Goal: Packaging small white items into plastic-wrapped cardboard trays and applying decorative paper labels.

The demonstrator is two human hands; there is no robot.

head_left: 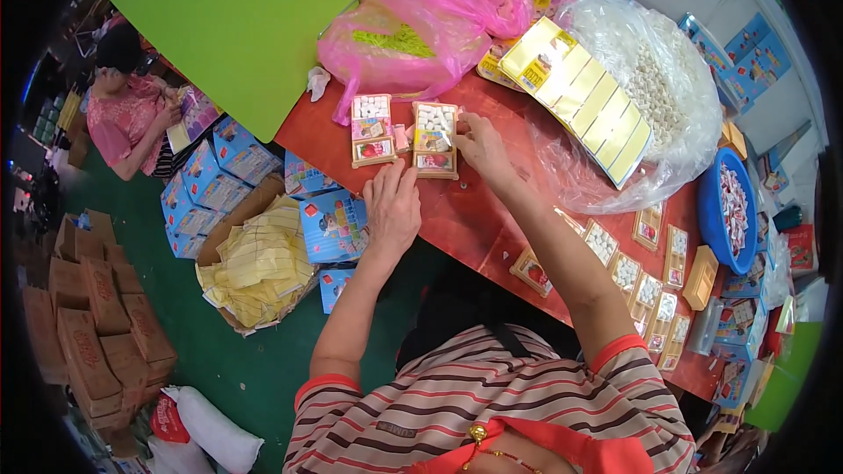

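Two small wooden trays stand side by side on the red tabletop. The left tray [372, 130] and the right tray [435, 139] each hold white cube-shaped pieces at the far end, a printed label across the middle and a strawberry picture at the near end. My left hand [392, 209] reaches the near edge of the trays, its fingers stretched out. At the right side of the right tray, my right hand [482, 148] has its fingertips bent together against the edge; whatever lies between them is hidden. A small pink piece [401, 138] sits between the trays.
A pink plastic bag [421, 53] with yellow-green pieces lies beyond. Label sheets [580, 96] rest on a clear bag of white pieces [654, 79]. More filled trays [625, 271] and a blue basin [731, 211] are right. Left, a carton of yellow sheets [259, 263] and a seated person [132, 114].
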